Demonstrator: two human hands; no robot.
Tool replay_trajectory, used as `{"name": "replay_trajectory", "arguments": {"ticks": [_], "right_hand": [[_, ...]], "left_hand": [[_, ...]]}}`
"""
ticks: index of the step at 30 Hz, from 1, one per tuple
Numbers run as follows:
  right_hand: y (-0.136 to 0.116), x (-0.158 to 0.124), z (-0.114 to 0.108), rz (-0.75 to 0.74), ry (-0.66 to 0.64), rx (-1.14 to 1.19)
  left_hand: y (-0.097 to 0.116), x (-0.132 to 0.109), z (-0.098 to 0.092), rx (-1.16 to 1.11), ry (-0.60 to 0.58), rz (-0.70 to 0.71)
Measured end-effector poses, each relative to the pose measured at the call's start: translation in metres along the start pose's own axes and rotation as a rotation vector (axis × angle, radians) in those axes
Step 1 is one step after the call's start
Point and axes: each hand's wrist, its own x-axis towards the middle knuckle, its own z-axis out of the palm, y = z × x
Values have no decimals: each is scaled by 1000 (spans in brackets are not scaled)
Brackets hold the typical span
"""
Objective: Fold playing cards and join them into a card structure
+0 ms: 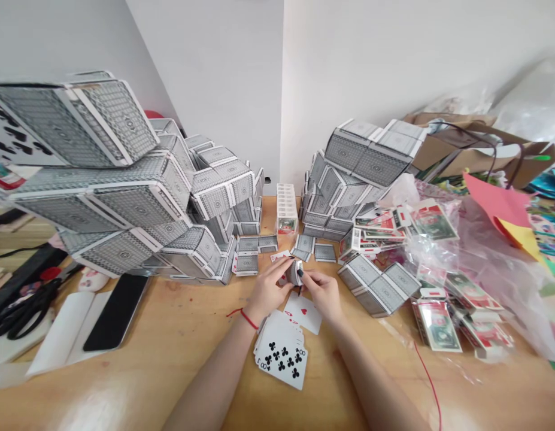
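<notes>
My left hand (269, 290) and my right hand (323, 291) meet over the wooden table (178, 353), both closed on a small grey-backed pack of playing cards (296, 272) held between the fingertips. A red string circles my left wrist. Just below the hands lies a fanned pile of face-up cards (282, 354) with a clubs card on top, and an ace of hearts (306, 312) beside it.
Tall heaps of grey card boxes stand at the left (120, 203) and back right (358, 167). A row of wrapped decks (286, 209) sits at the back. Red-and-green flat boxes in plastic (443, 287) lie right. A black phone (118, 311) and scissors (21, 311) lie left.
</notes>
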Motion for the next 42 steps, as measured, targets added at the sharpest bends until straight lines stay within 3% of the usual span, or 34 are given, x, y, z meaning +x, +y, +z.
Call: {"name": "replay_trajectory", "arguments": {"ticks": [11, 18, 31, 37, 42], "right_hand": [[-4, -5, 5, -127, 116, -177], [-10, -14, 12, -249, 1, -221], [3, -16, 14, -337, 28, -535], [2, -18, 17, -260, -28, -468], [2, -11, 13, -31, 58, -183]], "left_hand": [[1, 1, 1, 17, 54, 25], [0, 1, -1, 37, 78, 25], [-4, -3, 6, 125, 67, 48], [-2, -1, 5, 151, 57, 111], [12, 2, 1, 100, 17, 123]]}}
